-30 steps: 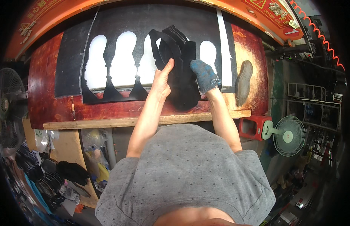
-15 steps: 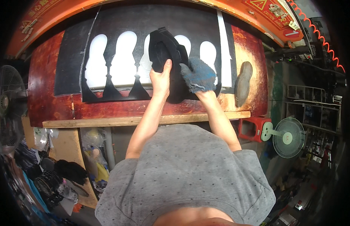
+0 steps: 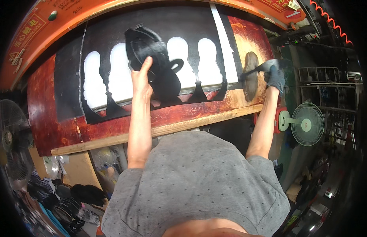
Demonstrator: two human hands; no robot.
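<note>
My left hand [image 3: 143, 77] grips a black sole-shaped cutting die [image 3: 146, 49], its thumb on top and fingers hidden beneath. A dark piece with a small loop at its side hangs below the die, over the black sheet [image 3: 112, 102]. That sheet has several sole-shaped cutouts with white showing through. Out to the right, my right hand [image 3: 275, 79], in a blue-grey glove, is closed on a thin black piece [image 3: 266, 66], smeared by motion. The piece reaches across a grey-brown sole shape [image 3: 251, 77] lying on the table.
The worn reddish table [image 3: 41, 98] has a wooden strip [image 3: 159, 129] along its near edge. An orange machine beam [image 3: 88, 14] crosses the far side. At right stand a pale green fan [image 3: 306, 124] and a red stool [image 3: 276, 118]; a coiled red hose [image 3: 330, 21] hangs above.
My right hand has left the die and swung right with a black piece. My left hand with the die sits further left in the picture, and the view has turned somewhat.
</note>
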